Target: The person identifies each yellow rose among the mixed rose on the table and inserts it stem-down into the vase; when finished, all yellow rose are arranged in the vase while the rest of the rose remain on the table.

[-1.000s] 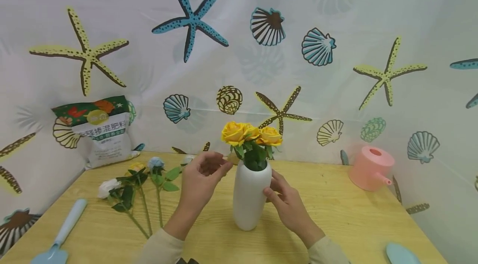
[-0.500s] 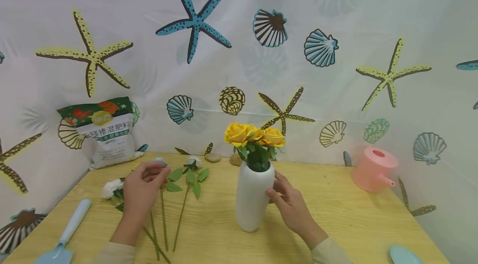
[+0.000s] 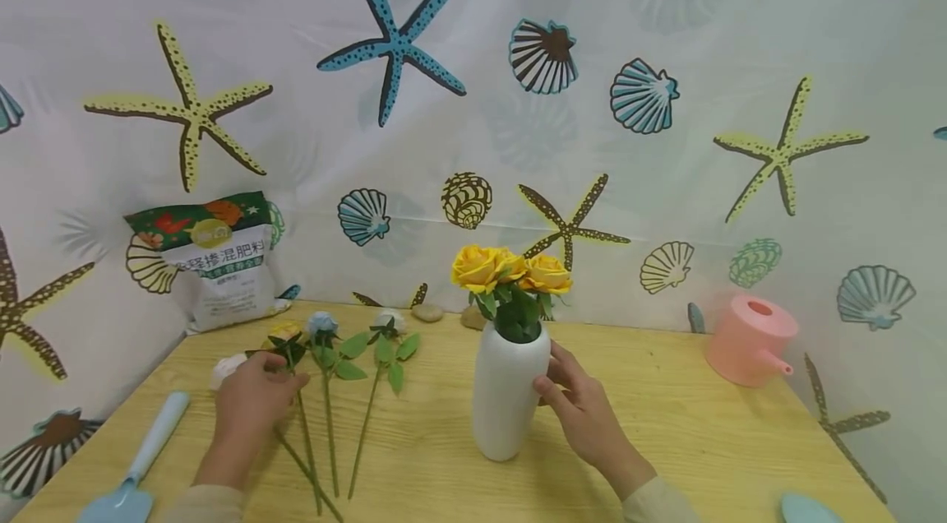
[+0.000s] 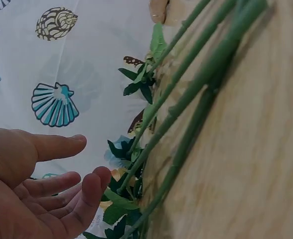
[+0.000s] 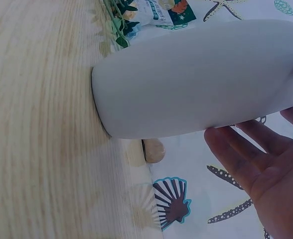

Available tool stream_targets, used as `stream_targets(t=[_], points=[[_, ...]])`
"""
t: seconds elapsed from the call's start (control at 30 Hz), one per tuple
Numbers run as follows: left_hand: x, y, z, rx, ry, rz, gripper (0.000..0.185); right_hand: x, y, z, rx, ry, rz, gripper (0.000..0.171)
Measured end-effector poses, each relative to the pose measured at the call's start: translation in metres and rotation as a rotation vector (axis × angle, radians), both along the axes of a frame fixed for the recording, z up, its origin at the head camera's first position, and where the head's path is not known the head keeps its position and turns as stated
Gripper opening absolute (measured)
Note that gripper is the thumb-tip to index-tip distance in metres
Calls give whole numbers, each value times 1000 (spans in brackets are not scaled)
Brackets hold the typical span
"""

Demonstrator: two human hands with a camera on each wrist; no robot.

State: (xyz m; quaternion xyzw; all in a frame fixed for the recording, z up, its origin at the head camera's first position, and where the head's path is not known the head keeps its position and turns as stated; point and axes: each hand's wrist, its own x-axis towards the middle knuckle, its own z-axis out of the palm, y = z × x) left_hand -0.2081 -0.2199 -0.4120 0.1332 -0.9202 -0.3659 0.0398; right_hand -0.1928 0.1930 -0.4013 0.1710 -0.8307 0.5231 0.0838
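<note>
On the wooden table (image 3: 666, 424), left hand (image 3: 247, 400) is now reaching down over the loose flower stems (image 3: 329, 416), fingers spread and gripping nothing, having swung away from the vase a second ago; probably another stem is being chosen. Right hand (image 3: 584, 408) is steadying the upright white vase (image 3: 509, 391), fingers relaxed against its side, yellow roses (image 3: 510, 270) already in.

The right hand (image 5: 266, 169) rests straight fingers against the white vase (image 5: 196, 79) standing on the wooden table (image 5: 42, 139); a pebble (image 5: 154, 149) lies behind it.
</note>
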Motion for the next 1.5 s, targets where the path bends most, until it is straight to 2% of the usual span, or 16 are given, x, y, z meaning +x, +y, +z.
stream_targets(t=[0.17,0.27,0.43,0.63,0.73,0.9,1.07,1.27,1.4,1.5], points=[[-2,6,-2,-77,-76,-15,61,1,1,2,0,-14,5,51],[-1,7,-6,-118,-99,-48,62,2,1,2,2,-21,6,52],[-3,10,-15,-159,-98,-103,62,2,3,0,8,-3,14,51],[-5,15,-19,-147,-64,-109,62,2,5,1,9,7,21,51],[-4,18,-11,-110,-56,-98,64,3,6,2,-2,0,25,51],[4,23,16,26,-13,-113,68,2,7,2,-10,1,30,50],[15,42,45,159,112,-106,70,0,7,2,-2,7,39,50],[27,88,76,429,325,-66,63,-3,8,1,8,19,38,51],[28,120,92,553,548,-77,60,-4,9,0,2,17,55,51],[22,138,103,588,731,-103,60,-5,9,-1,-3,24,72,51]])
